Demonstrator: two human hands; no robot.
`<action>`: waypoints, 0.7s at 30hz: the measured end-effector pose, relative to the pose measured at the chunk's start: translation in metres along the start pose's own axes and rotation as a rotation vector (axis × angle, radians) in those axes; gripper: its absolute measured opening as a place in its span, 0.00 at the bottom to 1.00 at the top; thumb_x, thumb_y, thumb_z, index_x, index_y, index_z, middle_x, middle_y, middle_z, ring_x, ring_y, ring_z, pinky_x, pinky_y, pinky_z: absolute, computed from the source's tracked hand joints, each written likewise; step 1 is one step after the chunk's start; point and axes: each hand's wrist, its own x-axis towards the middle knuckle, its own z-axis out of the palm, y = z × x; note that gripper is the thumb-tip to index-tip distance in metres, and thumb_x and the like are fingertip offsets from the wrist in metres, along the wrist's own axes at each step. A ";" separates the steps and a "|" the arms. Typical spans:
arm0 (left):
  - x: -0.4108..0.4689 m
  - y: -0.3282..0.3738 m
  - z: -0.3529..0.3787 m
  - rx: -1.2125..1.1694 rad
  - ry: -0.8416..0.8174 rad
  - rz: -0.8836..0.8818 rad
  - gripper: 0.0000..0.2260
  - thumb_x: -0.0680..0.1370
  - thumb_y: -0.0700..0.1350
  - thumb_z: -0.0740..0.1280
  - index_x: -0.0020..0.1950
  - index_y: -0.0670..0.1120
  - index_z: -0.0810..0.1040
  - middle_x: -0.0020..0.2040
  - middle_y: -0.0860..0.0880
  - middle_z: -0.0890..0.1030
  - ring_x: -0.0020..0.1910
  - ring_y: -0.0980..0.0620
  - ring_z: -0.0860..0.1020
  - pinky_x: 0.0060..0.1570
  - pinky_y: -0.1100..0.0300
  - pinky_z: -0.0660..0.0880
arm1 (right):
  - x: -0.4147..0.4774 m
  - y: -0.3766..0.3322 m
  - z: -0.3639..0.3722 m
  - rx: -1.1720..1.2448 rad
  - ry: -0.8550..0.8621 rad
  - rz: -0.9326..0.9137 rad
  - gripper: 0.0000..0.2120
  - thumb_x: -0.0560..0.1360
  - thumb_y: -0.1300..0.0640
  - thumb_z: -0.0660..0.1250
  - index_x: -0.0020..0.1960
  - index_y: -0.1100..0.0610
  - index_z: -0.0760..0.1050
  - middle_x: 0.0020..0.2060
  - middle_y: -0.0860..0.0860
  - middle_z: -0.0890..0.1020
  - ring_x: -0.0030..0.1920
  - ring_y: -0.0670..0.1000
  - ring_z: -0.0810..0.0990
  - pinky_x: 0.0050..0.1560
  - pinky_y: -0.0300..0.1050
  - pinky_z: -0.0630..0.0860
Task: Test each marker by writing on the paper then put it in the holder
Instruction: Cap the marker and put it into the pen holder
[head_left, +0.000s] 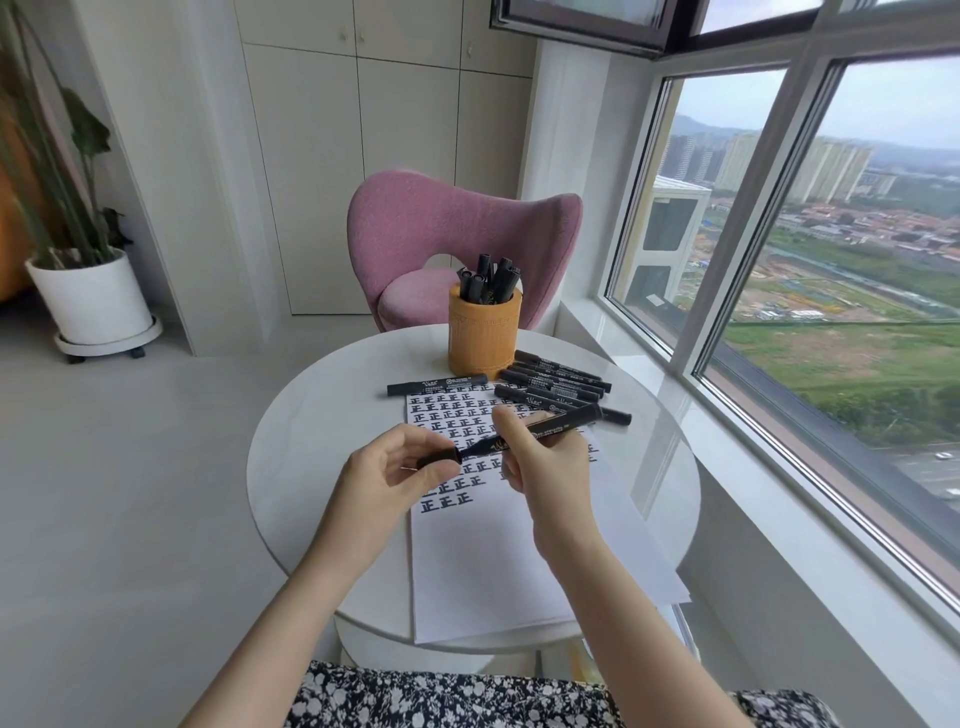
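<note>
Marker (566, 421) slim, black: right hand (545, 470) grips, left hand (382, 470) pinches cap (439, 460).

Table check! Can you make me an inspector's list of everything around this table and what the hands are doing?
Surface: round white table; paper with written characters filling its top part.
Job's things: orange holder with stored markers standing inside; loose markers lying to its right; single marker lying to its front left; held marker above the paper.
Clutter: nothing seen.
Grips: right hand holds the held marker's barrel; left hand pinches its cap.
Cables: nothing seen.
Surroundings: pink chair behind the table; potted plant far left; window on the right.
</note>
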 end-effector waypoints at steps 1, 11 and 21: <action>-0.001 0.001 0.002 -0.005 -0.006 -0.004 0.09 0.66 0.45 0.73 0.45 0.46 0.80 0.44 0.49 0.84 0.45 0.54 0.82 0.48 0.67 0.76 | -0.001 0.000 0.001 -0.008 -0.012 -0.011 0.24 0.76 0.63 0.67 0.26 0.52 0.60 0.21 0.45 0.60 0.24 0.46 0.57 0.25 0.34 0.59; -0.012 0.008 0.023 0.000 0.157 0.065 0.10 0.67 0.37 0.75 0.37 0.52 0.82 0.39 0.50 0.85 0.42 0.50 0.82 0.45 0.63 0.78 | -0.004 0.004 0.009 -0.025 0.034 -0.018 0.24 0.73 0.66 0.64 0.24 0.51 0.59 0.21 0.46 0.60 0.25 0.49 0.57 0.27 0.41 0.57; -0.004 0.014 0.020 0.095 0.188 0.110 0.05 0.69 0.44 0.74 0.43 0.50 0.82 0.40 0.53 0.84 0.39 0.53 0.81 0.43 0.63 0.77 | 0.008 -0.006 0.003 -0.072 -0.141 0.099 0.23 0.74 0.50 0.70 0.29 0.56 0.62 0.23 0.51 0.62 0.25 0.49 0.59 0.26 0.38 0.57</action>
